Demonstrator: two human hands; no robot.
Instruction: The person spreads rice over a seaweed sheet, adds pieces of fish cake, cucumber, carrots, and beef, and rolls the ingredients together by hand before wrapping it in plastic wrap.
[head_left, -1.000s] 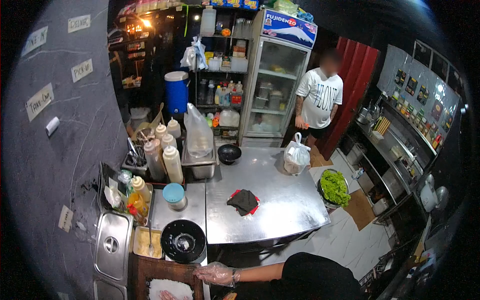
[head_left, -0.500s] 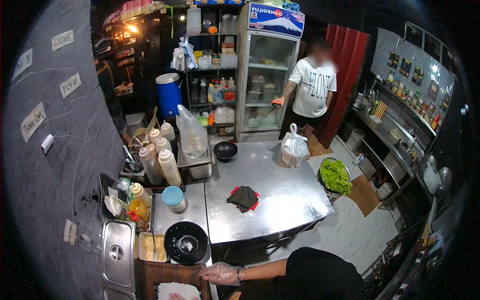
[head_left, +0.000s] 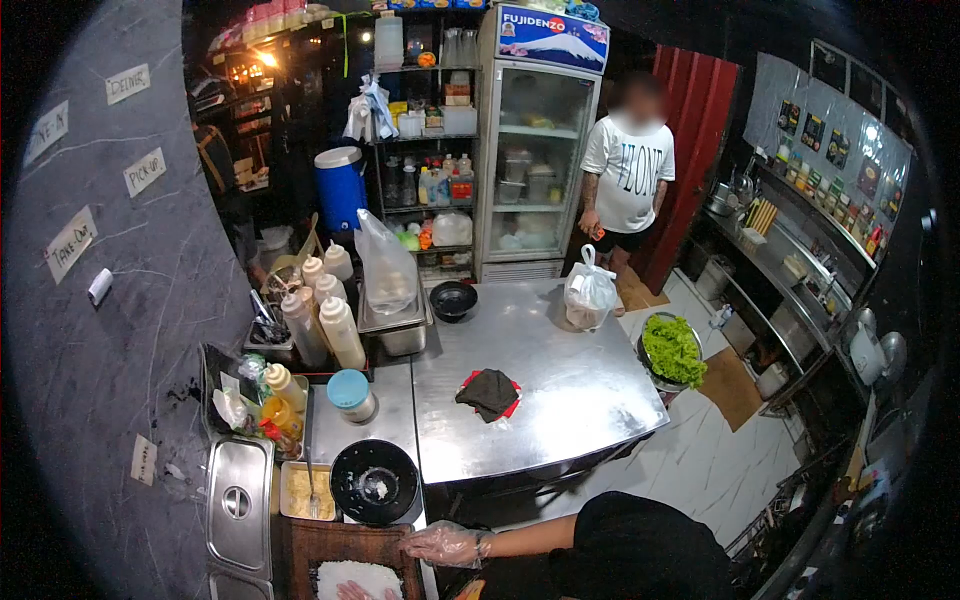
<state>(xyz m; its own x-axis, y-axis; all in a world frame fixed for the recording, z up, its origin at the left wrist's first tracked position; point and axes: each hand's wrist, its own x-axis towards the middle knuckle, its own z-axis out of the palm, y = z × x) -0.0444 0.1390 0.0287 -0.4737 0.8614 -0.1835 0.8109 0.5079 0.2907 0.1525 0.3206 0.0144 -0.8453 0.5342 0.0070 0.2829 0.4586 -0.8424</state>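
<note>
A dark brown wooden board (head_left: 300,550) lies at the lower edge of the head view, with a flat white layer of rice (head_left: 335,578) on it. My left hand (head_left: 356,591) shows only by its fingertips, spread flat on the rice; the rest is cut off below. My right hand (head_left: 443,545), in a clear plastic glove, has its fingers closed at the board's upper right edge. Just beyond the board stands a black bowl (head_left: 345,480) with white bits inside. Left of the bowl, a tray of pale yellow food (head_left: 296,490) has a fork (head_left: 311,485) in it.
Squeeze bottles (head_left: 342,335), a blue-lidded jar (head_left: 350,393) and a lidded steel pan (head_left: 240,500) line the left counter. A dark cloth (head_left: 488,395) and a tied plastic bag (head_left: 590,295) sit on the steel table (head_left: 540,430). A person (head_left: 628,185) stands beyond it by the fridge (head_left: 535,160).
The person by the fridge has lowered the arm holding an orange object. My left fingers show slightly differently on the rice; my right hand stays at the board's edge.
</note>
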